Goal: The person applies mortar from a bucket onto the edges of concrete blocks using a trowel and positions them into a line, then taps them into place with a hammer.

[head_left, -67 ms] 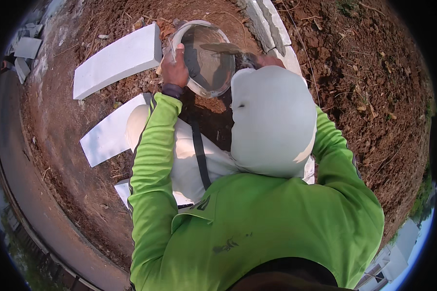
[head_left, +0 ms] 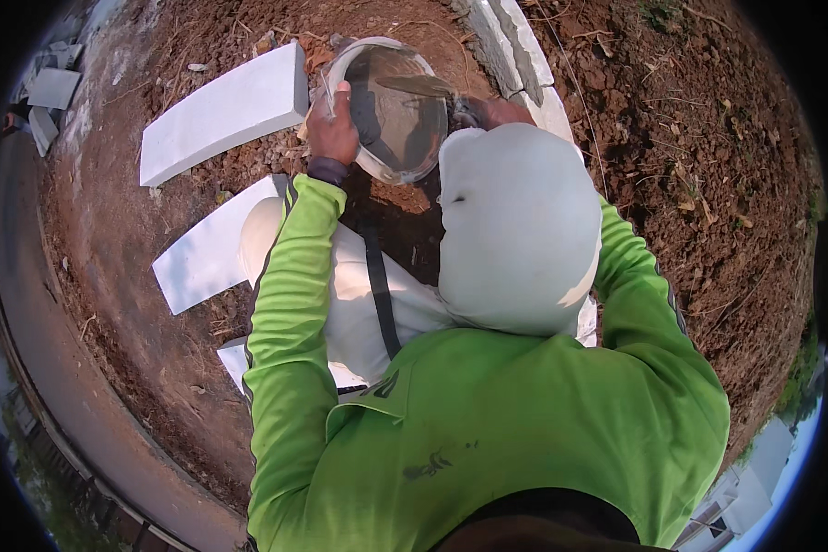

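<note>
Beside white blocks (head_left: 221, 110), left hand (head_left: 331, 129) grips pan rim (head_left: 359, 64).

One round metal basin (head_left: 397, 115) between two hands (head_left: 333, 129); one trowel (head_left: 420, 86) inside it; three white blocks (head_left: 223, 112) lie left of them on soil.
</note>
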Motion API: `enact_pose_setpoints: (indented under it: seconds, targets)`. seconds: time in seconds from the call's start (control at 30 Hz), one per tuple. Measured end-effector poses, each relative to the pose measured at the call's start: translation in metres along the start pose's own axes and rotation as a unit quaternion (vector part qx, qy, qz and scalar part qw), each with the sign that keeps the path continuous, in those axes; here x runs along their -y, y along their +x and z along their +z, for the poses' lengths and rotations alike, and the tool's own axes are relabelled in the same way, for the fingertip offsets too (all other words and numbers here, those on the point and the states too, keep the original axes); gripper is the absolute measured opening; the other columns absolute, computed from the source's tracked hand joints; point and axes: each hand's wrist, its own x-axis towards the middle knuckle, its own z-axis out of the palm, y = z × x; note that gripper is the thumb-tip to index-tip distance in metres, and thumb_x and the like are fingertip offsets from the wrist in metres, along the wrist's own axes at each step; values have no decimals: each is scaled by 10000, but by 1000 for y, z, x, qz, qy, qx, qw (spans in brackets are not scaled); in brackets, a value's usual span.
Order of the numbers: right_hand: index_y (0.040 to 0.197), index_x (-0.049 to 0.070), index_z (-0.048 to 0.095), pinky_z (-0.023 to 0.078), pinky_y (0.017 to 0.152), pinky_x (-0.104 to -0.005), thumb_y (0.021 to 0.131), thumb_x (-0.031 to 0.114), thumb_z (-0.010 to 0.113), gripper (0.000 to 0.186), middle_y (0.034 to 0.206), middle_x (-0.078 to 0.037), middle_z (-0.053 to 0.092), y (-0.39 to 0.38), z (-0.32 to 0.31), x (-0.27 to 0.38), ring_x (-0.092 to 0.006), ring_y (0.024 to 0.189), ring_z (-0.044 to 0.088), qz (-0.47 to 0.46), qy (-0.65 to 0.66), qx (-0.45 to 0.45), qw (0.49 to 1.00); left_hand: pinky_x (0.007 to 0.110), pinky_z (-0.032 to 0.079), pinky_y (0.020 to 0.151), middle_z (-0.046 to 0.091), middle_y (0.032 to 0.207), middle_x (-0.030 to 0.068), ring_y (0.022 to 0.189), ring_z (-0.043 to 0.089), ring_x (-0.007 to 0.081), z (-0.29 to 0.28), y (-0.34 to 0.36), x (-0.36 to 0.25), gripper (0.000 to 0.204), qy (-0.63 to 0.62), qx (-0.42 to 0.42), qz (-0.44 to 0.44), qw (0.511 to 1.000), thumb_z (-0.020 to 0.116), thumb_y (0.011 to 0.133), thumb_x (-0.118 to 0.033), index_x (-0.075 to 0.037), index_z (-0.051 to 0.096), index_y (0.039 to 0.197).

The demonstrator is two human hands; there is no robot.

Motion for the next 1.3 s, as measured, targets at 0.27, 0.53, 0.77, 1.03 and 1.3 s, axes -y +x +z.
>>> enact_pose_setpoints:
  seconds: [0.27, 0.53, 0.77, 1.03, 1.3]
  targets:
    - [1230, 66, 577, 516, 778, -501, 904, 394, 586, 463, 950, -243, 696, 3, 21, -5, -433, 907, 668, -18, 41, 86, 995, 409, 442, 929, 668, 1102, 228, 1028, 619, 357, 7, 7, 10, 508, -6, -32, 24, 999, 491, 1020, -413, 51, 626, 1178]
    - [1241, 78, 580, 511, 799, -496, 911, 390, 577, 453, 955, -247, 693, -2, 34, -22, -432, 921, 664, -2, 162, 94, 982, 360, 434, 921, 674, 1049, 185, 984, 599, 273, 6, 6, 6, 647, -95, -43, -32, 994, 395, 1041, -494, 101, 622, 1155]
    - [1249, 90, 583, 508, 817, -493, 917, 386, 568, 445, 959, -250, 690, -5, 42, -56, -432, 933, 661, 33, 307, 16, 951, 363, 430, 934, 670, 1059, 192, 980, 593, 266, 4, 4, 4, 623, -52, -14, -8, 999, 434, 1036, -464, 122, 617, 1147]
    - [1257, 106, 586, 509, 823, -485, 928, 371, 561, 423, 947, -246, 689, -51, 35, -99, -425, 927, 664, 280, 269, -299, 872, 389, 442, 908, 671, 1026, 229, 943, 600, 298, 2, 12, 30, 598, -85, 8, -58, 995, 486, 1022, -431, 144, 612, 1131]
    - [1188, 73, 623, 528, 819, -537, 915, 295, 530, 364, 960, -271, 679, -69, 36, -108, -442, 913, 660, 335, 43, -258, 905, 399, 440, 914, 671, 1049, 255, 949, 600, 326, 2, 8, 23, 603, -110, 7, -17, 994, 460, 1033, -427, 144, 601, 1163]
